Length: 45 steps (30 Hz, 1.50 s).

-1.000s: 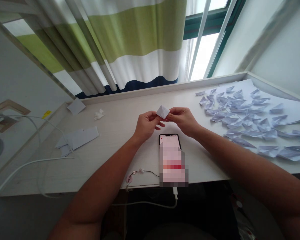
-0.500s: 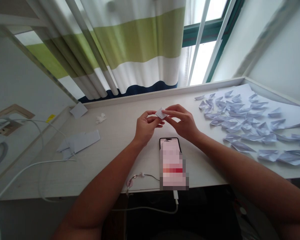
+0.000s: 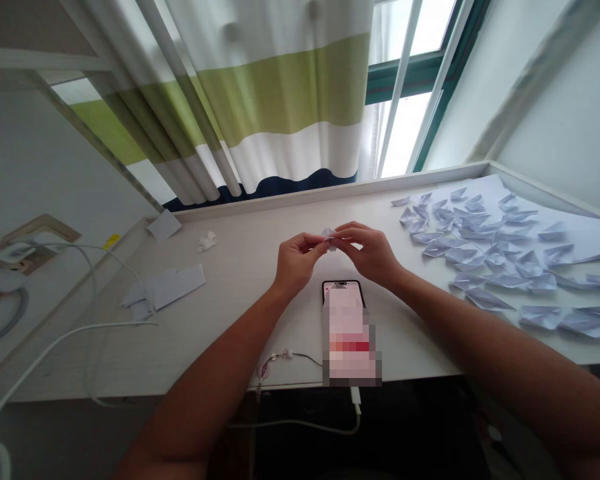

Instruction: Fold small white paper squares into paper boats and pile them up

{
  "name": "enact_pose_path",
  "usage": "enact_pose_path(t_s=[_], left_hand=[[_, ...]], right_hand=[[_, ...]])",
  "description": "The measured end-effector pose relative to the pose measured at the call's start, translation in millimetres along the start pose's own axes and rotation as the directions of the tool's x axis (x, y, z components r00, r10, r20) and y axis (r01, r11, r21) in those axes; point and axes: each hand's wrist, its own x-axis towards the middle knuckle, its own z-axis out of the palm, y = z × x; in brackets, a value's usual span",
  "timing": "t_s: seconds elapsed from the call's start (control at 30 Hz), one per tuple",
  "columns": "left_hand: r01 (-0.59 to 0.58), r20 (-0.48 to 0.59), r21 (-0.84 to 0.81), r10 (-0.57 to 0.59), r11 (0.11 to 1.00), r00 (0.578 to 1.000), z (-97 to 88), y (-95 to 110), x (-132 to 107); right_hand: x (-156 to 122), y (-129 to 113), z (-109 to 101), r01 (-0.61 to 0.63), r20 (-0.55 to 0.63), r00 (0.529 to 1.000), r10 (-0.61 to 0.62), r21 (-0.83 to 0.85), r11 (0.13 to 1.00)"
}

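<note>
In the head view, the left hand point(image 3: 296, 260) and the right hand point(image 3: 373, 250) meet at the centre of the frame, above the worktop point(image 3: 240, 257). Each grip is pinched narrow, thumb and fingers closed on one small folded paper point(image 3: 327, 232), which the fingers partly cover. Just below the hands lies a phone point(image 3: 347, 320), its screen mostly pixelated, with a white plug point(image 3: 355, 395) at its lower end and a beaded strap point(image 3: 275, 358) to its left. Many folded paper pieces point(image 3: 495, 255) spread across the right of the frame, some on a large white sheet point(image 3: 587, 237). At left lie flat paper slips point(image 3: 173, 288) and, above them, a crumpled white scrap point(image 3: 207, 242). A striped curtain point(image 3: 290, 93) hangs at upper centre.
</note>
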Motion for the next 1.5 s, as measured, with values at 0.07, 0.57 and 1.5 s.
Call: enact_pose_path(t_s=[0.07, 0.57, 1.5], left_hand=[[-0.011, 0.010, 0.027, 0.011, 1.000, 1.000, -4.5, -1.5, 3.1], [-0.049, 0.005, 0.066, 0.049, 0.997, 0.999, -9.0, 11.4, 3.4], [0.082, 0.123, -0.024, -0.079, 0.996, 0.989, -12.1, 20.3, 2.0]], right_hand=[[-0.4, -0.2, 1.4, -0.033, -0.023, 0.999, 0.034, 0.051, 0.998], [1.7, -6.6, 2.9, -0.252, -0.056, 0.960, 0.274, 0.251, 0.935], [3.1, -6.2, -5.0, -0.277, 0.090, 0.960, 0.264, 0.420, 0.864]])
